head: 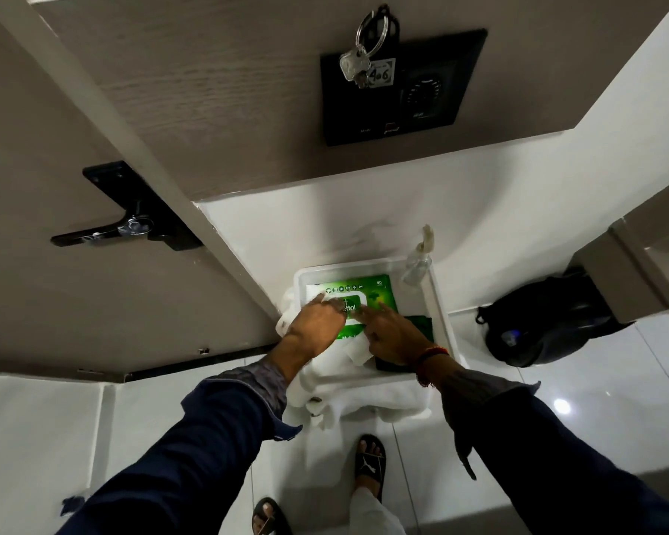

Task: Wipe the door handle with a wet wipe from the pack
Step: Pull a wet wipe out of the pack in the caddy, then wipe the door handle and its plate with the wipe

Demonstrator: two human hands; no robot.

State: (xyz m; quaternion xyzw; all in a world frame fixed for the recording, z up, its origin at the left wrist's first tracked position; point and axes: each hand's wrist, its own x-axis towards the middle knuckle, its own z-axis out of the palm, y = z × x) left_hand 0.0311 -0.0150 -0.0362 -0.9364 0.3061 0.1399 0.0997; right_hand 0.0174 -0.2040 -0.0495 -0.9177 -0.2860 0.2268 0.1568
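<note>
A green wet wipe pack [379, 293] with a white lid lies in a clear plastic tub [435, 299] on the floor. My left hand [317, 318] rests on the pack's left side, fingers at the lid's edge. My right hand [393, 334] touches the pack's right side with fingers stretched out. Neither hand is closed around anything. The black door handle [105, 235] with its black plate sits on the brown door at the left, well away from both hands.
White towels [364, 403] spill over the tub's near edge. A small spray bottle [418, 260] leans in the tub's far corner. A black backpack [545, 322] lies at the right. Keys [358, 65] hang by a black wall panel. My sandalled feet stand on white tiles.
</note>
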